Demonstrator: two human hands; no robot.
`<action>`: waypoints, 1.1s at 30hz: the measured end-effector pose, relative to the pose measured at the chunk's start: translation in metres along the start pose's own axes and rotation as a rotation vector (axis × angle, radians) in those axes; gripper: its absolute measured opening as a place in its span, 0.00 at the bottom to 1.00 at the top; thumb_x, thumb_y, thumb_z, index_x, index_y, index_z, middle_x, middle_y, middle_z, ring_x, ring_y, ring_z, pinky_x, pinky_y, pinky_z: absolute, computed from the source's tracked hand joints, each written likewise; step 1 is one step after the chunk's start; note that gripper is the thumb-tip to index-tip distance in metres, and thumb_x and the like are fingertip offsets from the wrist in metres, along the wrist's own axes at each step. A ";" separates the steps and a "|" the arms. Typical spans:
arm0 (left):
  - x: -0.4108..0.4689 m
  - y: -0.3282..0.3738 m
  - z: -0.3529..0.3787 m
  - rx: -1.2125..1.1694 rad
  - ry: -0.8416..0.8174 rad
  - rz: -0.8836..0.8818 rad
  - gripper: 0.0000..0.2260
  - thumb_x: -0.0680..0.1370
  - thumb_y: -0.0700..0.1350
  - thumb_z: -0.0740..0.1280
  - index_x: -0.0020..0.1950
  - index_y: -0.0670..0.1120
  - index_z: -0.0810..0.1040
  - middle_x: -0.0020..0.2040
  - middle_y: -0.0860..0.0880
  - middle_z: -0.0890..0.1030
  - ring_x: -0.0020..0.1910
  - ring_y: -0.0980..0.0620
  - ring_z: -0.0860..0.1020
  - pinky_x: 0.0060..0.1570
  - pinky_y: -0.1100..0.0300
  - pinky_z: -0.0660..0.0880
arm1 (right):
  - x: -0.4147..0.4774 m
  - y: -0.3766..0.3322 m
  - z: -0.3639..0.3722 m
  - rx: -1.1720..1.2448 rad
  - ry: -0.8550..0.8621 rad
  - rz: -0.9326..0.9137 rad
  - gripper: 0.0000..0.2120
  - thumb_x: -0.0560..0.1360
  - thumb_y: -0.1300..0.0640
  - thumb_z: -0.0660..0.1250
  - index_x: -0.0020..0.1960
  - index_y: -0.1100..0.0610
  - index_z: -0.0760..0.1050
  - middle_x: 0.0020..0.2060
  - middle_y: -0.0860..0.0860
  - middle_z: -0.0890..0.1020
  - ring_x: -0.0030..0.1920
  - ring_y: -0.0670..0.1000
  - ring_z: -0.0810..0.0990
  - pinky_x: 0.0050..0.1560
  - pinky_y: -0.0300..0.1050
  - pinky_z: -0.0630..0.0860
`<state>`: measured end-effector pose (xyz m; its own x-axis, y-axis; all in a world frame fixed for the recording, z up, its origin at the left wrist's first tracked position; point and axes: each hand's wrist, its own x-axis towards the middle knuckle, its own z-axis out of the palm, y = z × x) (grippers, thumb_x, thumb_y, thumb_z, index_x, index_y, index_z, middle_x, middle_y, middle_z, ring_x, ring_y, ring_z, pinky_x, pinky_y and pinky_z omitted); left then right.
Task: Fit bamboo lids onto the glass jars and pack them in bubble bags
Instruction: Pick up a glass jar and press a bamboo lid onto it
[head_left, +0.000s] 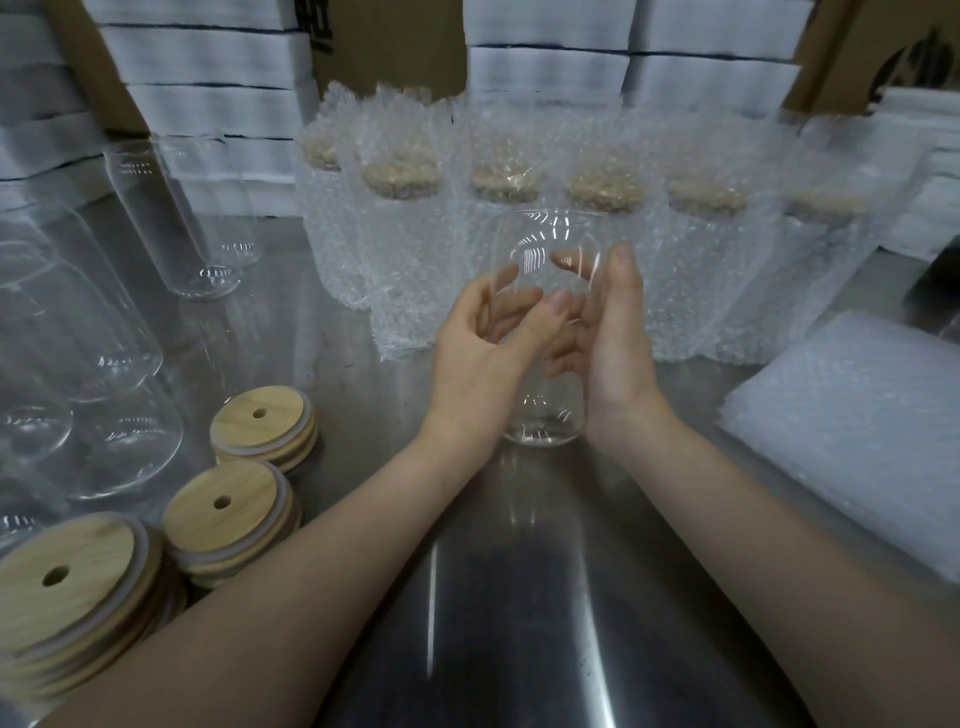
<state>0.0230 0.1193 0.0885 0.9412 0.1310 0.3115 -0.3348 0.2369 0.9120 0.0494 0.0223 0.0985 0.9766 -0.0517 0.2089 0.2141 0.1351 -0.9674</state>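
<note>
Both bare forearms reach forward from the lower corners and converge at centre. Left hand (480, 364): fingers curled round the left side of a glass jar (544, 415), thumb laid across its front. Right hand (615, 358): palm against the right side, thumb upright, fingers wrapped behind the glass.

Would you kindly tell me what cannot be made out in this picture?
Head view:
- Bagged jars: bubble wrap blurs all but tan lids.
- Nearest lid stack: cut off by left edge.
- Held jar: glass distorts fingers of left hand and right hand behind it.
</note>
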 end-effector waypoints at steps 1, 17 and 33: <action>0.000 -0.001 -0.002 -0.013 -0.018 0.001 0.22 0.74 0.45 0.72 0.65 0.42 0.73 0.49 0.54 0.84 0.51 0.62 0.82 0.49 0.69 0.76 | 0.001 -0.001 -0.001 0.024 -0.012 0.025 0.27 0.81 0.36 0.43 0.54 0.49 0.76 0.39 0.57 0.75 0.30 0.47 0.71 0.31 0.41 0.67; 0.002 -0.002 -0.006 -0.070 -0.031 0.061 0.15 0.76 0.52 0.61 0.62 0.53 0.65 0.60 0.43 0.75 0.51 0.44 0.81 0.49 0.48 0.80 | -0.003 -0.003 -0.006 0.318 -0.205 0.328 0.22 0.82 0.41 0.49 0.51 0.57 0.74 0.43 0.61 0.85 0.41 0.61 0.83 0.42 0.53 0.79; -0.005 -0.001 -0.001 0.005 -0.083 0.002 0.32 0.68 0.46 0.74 0.67 0.52 0.62 0.64 0.46 0.75 0.57 0.55 0.81 0.52 0.60 0.80 | -0.009 -0.005 0.005 0.042 0.038 0.065 0.19 0.83 0.44 0.47 0.52 0.52 0.73 0.36 0.55 0.78 0.40 0.56 0.80 0.44 0.49 0.77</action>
<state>0.0185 0.1194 0.0852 0.9410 0.0516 0.3345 -0.3371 0.2317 0.9125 0.0400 0.0266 0.1026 0.9871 -0.0786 0.1395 0.1517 0.1808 -0.9717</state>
